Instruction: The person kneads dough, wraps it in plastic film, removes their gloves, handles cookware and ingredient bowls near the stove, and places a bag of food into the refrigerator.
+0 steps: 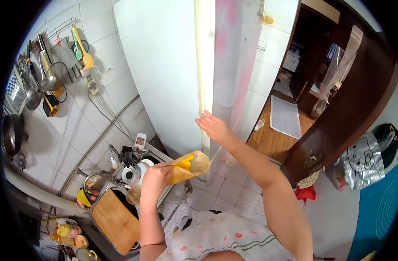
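My left hand (157, 179) is closed on the rim of a tan, bowl-like dish (200, 164), which is tilted. Several bright yellow strips (184, 162) lie inside it; I cannot tell what they are. Further up, my right hand (214, 125) reaches to the edge of a tall white refrigerator (164, 65). Its fingers are stretched out and somewhat apart, with the tips at the pale door edge (204, 93). Whether they press on the edge or only hover by it is hard to tell.
A wooden cutting board (115, 221) lies over the sink area at lower left, near jars (131, 175) and a faucet (80, 172). Ladles and spatulas (86, 56) hang on the tiled wall. At right, a dark wooden door (338, 100) stands by a doorway with a floor mat (286, 117).
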`<state>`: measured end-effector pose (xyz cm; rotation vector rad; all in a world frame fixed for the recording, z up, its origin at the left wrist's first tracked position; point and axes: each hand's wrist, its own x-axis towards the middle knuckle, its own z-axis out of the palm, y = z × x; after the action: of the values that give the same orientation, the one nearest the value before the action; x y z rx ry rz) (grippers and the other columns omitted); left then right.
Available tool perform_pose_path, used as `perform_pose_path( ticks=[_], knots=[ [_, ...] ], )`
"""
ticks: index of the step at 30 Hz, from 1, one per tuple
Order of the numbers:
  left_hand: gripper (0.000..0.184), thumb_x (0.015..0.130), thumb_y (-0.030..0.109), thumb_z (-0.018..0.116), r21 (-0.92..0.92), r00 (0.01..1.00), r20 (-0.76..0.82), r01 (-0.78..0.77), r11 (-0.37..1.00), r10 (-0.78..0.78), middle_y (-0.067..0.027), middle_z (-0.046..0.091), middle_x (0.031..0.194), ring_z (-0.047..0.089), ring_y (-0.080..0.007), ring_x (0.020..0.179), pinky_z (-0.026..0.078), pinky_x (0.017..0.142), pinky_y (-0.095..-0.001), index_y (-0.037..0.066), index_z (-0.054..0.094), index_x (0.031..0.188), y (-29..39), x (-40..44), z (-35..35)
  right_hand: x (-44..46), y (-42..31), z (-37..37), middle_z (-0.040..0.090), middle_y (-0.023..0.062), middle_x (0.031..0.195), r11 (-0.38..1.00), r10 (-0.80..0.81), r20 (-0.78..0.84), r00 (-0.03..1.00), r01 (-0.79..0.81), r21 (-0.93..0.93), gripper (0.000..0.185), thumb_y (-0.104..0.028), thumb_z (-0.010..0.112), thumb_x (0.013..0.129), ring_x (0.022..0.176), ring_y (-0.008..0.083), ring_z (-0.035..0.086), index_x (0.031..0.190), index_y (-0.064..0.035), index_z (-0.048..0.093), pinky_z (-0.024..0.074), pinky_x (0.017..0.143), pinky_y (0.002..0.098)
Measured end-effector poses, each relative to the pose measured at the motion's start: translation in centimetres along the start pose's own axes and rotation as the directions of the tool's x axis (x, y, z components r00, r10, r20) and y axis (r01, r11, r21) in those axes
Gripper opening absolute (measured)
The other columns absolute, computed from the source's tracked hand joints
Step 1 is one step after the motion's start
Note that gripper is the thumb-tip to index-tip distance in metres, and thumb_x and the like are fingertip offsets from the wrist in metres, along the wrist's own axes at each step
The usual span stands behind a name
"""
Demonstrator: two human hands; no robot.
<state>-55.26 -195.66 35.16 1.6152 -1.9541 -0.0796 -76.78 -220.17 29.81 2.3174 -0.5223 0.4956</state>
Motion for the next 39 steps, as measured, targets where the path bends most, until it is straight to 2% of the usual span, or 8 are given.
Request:
perform_pose_path(
  ticks=[4,10,15,19,21,27,33,39],
  knots=[
    [0.011,0.076,0.006,0.065,-0.041,0.997,0.068,-0.022,0.999,0.025,-0.0108,0.069,0.091,0.066,-0.0293,0.077,0.053,0.070,-0.0342,0.001,0.069,0.084,1.9,3.1,1.5,-2.4,0.5,-0.7,0.058,0.0045,0.101,0.974,0.078,-0.037,0.996,-0.068,0.216,0.037,-0.010,0.049,0.082,0.110,0.0193,0.052,0.118,-0.0030,0.055,0.0281,0.113,0.0361],
    [0.012,0.078,0.008,0.063,-0.091,0.978,0.136,-0.148,0.985,0.160,-0.0105,0.069,0.094,0.066,-0.0293,0.079,0.054,0.070,-0.0345,0.002,0.069,0.085,2.7,7.4,3.9,-11.9,2.6,-4.3,0.058,0.0042,0.106,0.982,0.154,0.118,0.981,-0.165,0.094,0.041,-0.018,0.057,0.079,0.110,0.0188,0.052,0.119,-0.0085,0.057,0.0335,0.105,0.0371],
    [0.012,0.077,0.007,0.060,-0.161,0.911,0.238,-0.305,0.939,0.337,-0.0099,0.068,0.096,0.065,-0.0277,0.081,0.054,0.072,-0.0345,0.003,0.069,0.085,3.4,12.9,7.3,-19.2,4.7,-8.8,0.059,0.0066,0.104,0.873,0.478,0.179,0.860,-0.487,0.007,0.042,-0.014,0.065,0.071,0.108,0.0216,0.053,0.113,-0.0106,0.058,0.0353,0.102,0.0397],
    [0.017,0.077,0.005,0.056,-0.263,0.802,0.306,-0.447,0.855,0.513,-0.0074,0.067,0.099,0.064,-0.0261,0.089,0.053,0.078,-0.0335,0.004,0.067,0.089,4.7,17.9,9.8,-22.4,6.1,-11.7,0.057,0.0091,0.104,0.651,0.738,0.206,0.642,-0.759,0.031,0.044,-0.018,0.066,0.075,0.110,0.0240,0.052,0.117,-0.0091,0.057,0.0326,0.104,0.0420],
    [0.018,0.077,0.005,0.056,-0.299,0.740,0.342,-0.499,0.813,0.580,-0.0073,0.067,0.100,0.064,-0.0262,0.089,0.052,0.078,-0.0339,0.004,0.067,0.091,5.9,20.8,10.4,-22.3,5.2,-12.6,0.054,0.0158,0.113,0.313,0.865,0.288,0.412,-0.890,0.333,0.052,-0.023,0.070,0.075,0.111,0.0332,0.049,0.122,-0.0050,0.053,0.0404,0.096,0.0428],
    [0.021,0.079,0.015,0.059,-0.228,0.490,0.148,-0.828,0.512,0.859,-0.0093,0.067,0.103,0.064,-0.0259,0.093,0.051,0.080,-0.0361,0.007,0.067,0.096,9.2,30.0,15.2,-16.8,6.7,-14.4,0.035,0.0179,0.140,0.047,0.829,0.387,0.404,-0.739,0.672,0.093,-0.036,0.076,0.073,0.129,0.0331,0.037,0.146,-0.0075,0.025,0.0369,0.102,0.0422],
    [0.017,0.077,0.011,0.061,-0.394,0.547,0.018,-0.765,0.509,0.837,-0.0093,0.068,0.098,0.064,-0.0274,0.090,0.050,0.082,-0.0354,0.003,0.068,0.090,14.4,41.9,15.3,-16.7,11.7,-12.9,0.036,0.0200,0.137,0.193,0.935,0.144,0.323,-0.808,0.556,0.093,-0.044,0.072,0.076,0.127,0.0339,0.038,0.144,-0.0025,0.024,0.0339,0.104,0.0417],
    [0.018,0.076,0.010,0.060,-0.373,0.475,-0.111,-0.834,0.407,0.873,-0.0107,0.069,0.092,0.065,-0.0277,0.084,0.052,0.078,-0.0330,0.001,0.070,0.087,18.1,51.7,20.1,-19.3,16.3,-10.4,0.041,0.0174,0.130,0.158,0.965,0.105,0.239,-0.854,0.495,0.059,-0.016,0.067,0.082,0.117,0.0305,0.045,0.133,-0.0052,0.041,0.0408,0.096,0.0374]
  ],
)
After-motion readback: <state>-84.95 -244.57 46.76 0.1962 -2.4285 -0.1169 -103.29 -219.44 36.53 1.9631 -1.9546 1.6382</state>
